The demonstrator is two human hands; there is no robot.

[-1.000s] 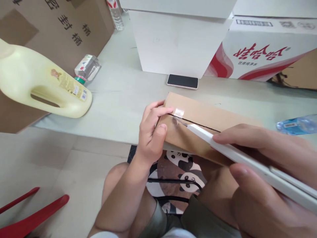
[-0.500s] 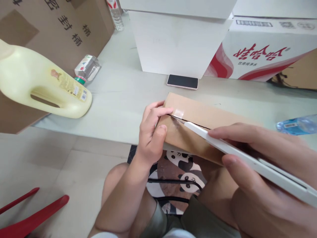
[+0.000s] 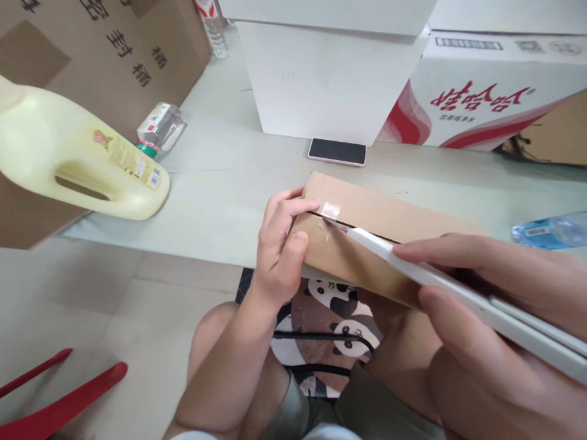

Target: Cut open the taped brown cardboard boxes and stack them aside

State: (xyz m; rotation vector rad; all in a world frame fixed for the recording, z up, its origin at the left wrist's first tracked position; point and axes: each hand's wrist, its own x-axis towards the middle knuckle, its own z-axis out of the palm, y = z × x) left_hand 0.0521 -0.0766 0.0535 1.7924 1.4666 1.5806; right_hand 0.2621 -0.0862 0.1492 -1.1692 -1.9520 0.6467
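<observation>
Pale table (image 3: 220,183): right hand (image 3: 486,318) grips cutter (image 3: 413,269), tip apparently toward taped seam, up-left.

Left hand (image 3: 279,244) curls closed, thumb and fingers pinching; right hand (image 3: 486,305) apparently clamps shut, forefinger extended forward.

Bare forearms, seemingly olive shorts

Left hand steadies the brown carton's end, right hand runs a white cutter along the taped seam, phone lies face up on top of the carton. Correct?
Not quite. The head view shows the phone on the table behind the brown carton, not on top of it. The rest holds: left hand steadies the carton's end, right hand runs the white cutter along the taped seam.
</observation>
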